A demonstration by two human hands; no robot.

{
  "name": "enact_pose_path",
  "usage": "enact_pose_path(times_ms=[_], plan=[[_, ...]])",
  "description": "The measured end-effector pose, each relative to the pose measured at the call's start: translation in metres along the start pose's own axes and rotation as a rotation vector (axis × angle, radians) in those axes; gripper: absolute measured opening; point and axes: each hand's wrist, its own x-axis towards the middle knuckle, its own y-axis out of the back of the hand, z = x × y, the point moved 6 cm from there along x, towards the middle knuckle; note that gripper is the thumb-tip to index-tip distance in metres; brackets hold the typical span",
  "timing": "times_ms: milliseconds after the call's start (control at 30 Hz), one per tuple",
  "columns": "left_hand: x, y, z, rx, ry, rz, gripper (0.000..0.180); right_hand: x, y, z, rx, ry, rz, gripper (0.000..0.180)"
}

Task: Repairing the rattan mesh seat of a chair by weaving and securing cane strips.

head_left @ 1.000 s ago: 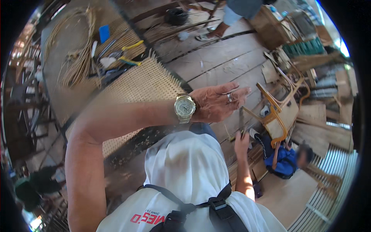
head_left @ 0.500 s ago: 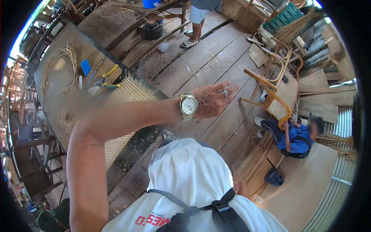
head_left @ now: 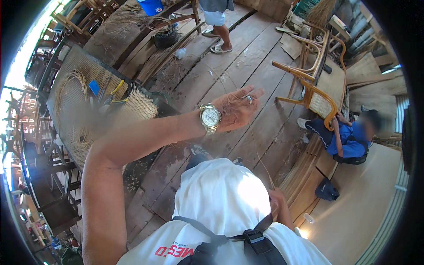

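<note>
My left hand (head_left: pixel 237 109), wearing a metal watch and a ring, is held out over the plank floor with its palm hidden. A thin cane strand (head_left: pixel 259 158) comes out from under it and curves down to my right side. The left fingers are bent together around the strand's path; the thumb is hidden. My right hand (head_left: pixel 276 199) is closed on the strand's lower end beside my white shirt, which partly covers that hand.
At left, a table with woven cane sheet (head_left: pixel 140 105) holds a coil of strands (head_left: pixel 78 81), yellow-handled pliers (head_left: pixel 118 87) and a blue piece (head_left: pixel 94 87). At right, a person in blue (head_left: pixel 353 139) sits by a rattan chair (head_left: pixel 316 97). Another person's legs (head_left: pixel 223 35) stand ahead.
My right hand has come further into view at my side, and the strand now shows between my hands. The left hand has shifted slightly left. The person ahead has moved a foot.
</note>
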Motion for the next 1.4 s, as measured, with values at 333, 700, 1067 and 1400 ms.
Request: enact_pose_path(times_ms=[333, 700, 1067, 1400], plan=[[0.018, 0.017, 0.034, -0.119, -0.022, 0.091, 0.015, -0.059, 0.009, 0.048, -0.018, -0.320, -0.098, 0.041], [0.012, 0.036, 0.057, -0.142, -0.023, 0.089, 0.004, -0.035, 0.013, -0.015, 0.040, -0.168, -0.176, 0.035], [0.006, 0.002, 0.083, -0.121, -0.060, -0.040, 0.008, -0.022, 0.001, 0.014, 0.060, -0.230, -0.181, 0.034], [0.025, -0.006, 0.098, 0.084, -0.218, -0.061, 0.020, -0.043, -0.038, 0.035, 0.819, 0.737, -0.629, 0.044]])
